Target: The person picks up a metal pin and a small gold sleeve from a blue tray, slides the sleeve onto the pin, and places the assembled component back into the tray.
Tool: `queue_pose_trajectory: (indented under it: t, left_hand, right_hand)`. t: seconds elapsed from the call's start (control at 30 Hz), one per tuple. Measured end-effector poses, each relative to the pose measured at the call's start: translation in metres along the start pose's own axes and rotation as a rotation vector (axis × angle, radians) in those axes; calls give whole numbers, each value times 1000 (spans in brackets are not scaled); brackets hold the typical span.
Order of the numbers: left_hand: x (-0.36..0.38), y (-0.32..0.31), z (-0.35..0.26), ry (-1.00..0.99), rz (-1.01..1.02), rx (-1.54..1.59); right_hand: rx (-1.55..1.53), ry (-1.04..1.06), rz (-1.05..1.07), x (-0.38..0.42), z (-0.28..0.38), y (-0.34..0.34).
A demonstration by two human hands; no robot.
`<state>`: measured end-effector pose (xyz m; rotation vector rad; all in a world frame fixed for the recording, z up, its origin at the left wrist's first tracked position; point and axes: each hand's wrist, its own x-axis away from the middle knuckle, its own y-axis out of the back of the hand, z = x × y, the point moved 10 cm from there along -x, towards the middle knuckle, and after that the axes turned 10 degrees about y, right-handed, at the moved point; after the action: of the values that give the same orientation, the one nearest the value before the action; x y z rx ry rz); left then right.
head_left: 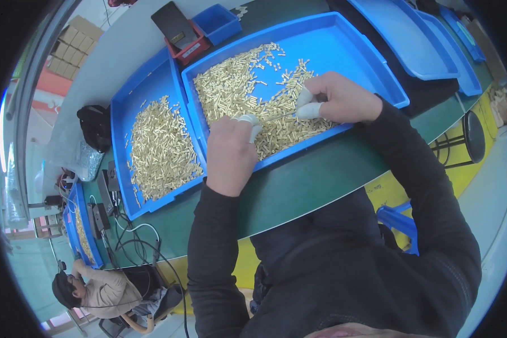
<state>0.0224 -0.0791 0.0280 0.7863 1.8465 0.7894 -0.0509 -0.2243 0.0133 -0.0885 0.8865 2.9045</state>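
Note:
Many small brass-coloured cylindrical metal parts [228,84] lie heaped in the blue tray [343,48] in front of me. Over the near part of this heap, my left hand [231,151] is closed in a pinch, with white coverings on its fingertips. My right hand [343,101] pinches from the other side, its thumb and forefinger also covered in white. A thin rod-like piece [279,117] spans the gap between the two pinches. Its exact kind is too small to make out, and the fingers hide its ends.
Left of the main tray, a second blue tray [132,121] holds more brass parts. Behind them are a red bin [192,52] with a dark device and a small blue bin [217,25]. Cables [135,242] cross the green table [298,188]. Another person [110,290] sits at lower left.

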Motion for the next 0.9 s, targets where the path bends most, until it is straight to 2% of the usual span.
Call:
queue_pose_trajectory:
  t: [0.1,0.3,0.43,0.5,0.6,0.7,0.9]
  left_hand:
    - [0,3,-17,-84,-23,-86]
    - [0,0,-27,-95,3,-71]
    - [-4,-5,-2,165,120,170]
    - [-4,-10,17,386,202,373]
    - [-3,-3,26,480,155,505]
    - [-2,1,31,556,159,612]
    - [-2,3,31,560,161,628]
  right_hand:
    - [-2,-51,32,1,-5,-1]
    - [8,4,73,-1,7,-13]
    - [-84,-36,57,-2,3,-11]
    - [-178,-89,1,0,0,-7]
    - [-284,-144,-79,3,1,-1]
    - [-193,-56,-89,2,8,4]
    - [-146,-52,-75,2,0,6]
